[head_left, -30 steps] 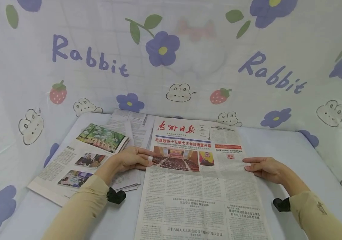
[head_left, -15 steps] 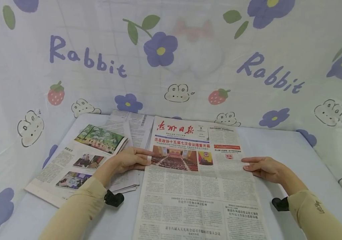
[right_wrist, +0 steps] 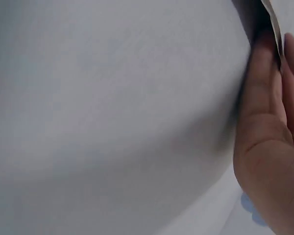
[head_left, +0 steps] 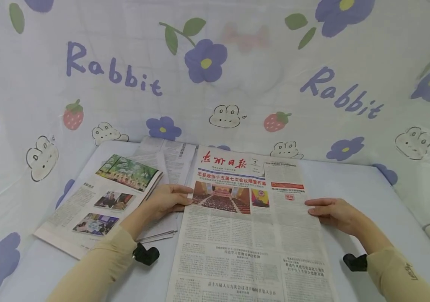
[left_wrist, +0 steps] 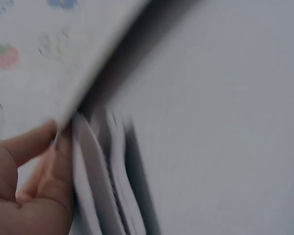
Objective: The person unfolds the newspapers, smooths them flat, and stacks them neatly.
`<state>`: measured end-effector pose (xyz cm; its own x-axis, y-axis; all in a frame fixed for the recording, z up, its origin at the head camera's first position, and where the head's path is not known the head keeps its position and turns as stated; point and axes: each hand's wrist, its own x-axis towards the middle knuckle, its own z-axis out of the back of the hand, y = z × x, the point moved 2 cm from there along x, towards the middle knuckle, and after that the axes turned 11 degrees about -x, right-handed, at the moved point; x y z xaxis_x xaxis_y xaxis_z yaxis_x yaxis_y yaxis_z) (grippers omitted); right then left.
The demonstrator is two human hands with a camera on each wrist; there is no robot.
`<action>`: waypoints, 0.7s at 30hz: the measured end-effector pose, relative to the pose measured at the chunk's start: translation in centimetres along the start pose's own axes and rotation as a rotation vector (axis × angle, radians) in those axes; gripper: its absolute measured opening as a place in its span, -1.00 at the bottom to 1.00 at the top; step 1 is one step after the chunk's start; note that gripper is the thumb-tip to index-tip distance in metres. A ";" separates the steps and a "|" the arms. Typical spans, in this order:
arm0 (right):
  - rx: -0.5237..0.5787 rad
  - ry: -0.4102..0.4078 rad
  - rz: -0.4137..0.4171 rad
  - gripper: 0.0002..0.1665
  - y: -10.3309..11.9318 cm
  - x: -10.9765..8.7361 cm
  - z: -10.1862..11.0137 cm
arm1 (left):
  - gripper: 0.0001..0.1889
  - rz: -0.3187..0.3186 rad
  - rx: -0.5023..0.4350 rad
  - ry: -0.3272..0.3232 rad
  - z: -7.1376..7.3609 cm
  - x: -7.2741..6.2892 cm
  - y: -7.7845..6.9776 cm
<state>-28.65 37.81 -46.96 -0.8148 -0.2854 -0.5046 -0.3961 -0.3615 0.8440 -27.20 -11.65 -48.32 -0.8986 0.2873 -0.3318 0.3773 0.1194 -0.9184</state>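
Observation:
A Chinese-language newspaper (head_left: 234, 239) with red masthead characters and a photo of a full hall lies lengthwise before me, its lower end cut off by the head view's bottom. At its left edge my left hand (head_left: 166, 199) pinches the paper between thumb and fingers. The left wrist view has that thumb and finger meeting at the sheet's edge (left_wrist: 100, 73), beside folded paper layers (left_wrist: 117, 181). My right hand (head_left: 335, 214) grips the right edge, level with the left one. Its fingers (right_wrist: 262, 98) reach under the sheet in the right wrist view, the thumb outside the edge.
Left of the newspaper, a folded paper with colour photos (head_left: 81, 209) lies askew over other printed sheets (head_left: 177, 163). The white table (head_left: 366, 184) extends to the right. A curtain (head_left: 252, 84) printed with flowers and rabbits hangs behind it.
Both hands stay at the newspaper's side edges, with only tiny finger shifts at the left. The head view has drifted slightly; the papers on the left lie as before.

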 end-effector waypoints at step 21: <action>-0.191 0.206 0.069 -0.64 -2.0 -9.9 -4.8 | -0.60 -0.155 0.266 0.270 -12.4 -10.9 2.8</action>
<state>-17.81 37.12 -44.49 -0.7262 -0.4822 -0.4899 -0.2398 -0.4902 0.8380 -13.59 -2.68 -44.65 -0.8360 0.5282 -0.1488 0.1386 -0.0591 -0.9886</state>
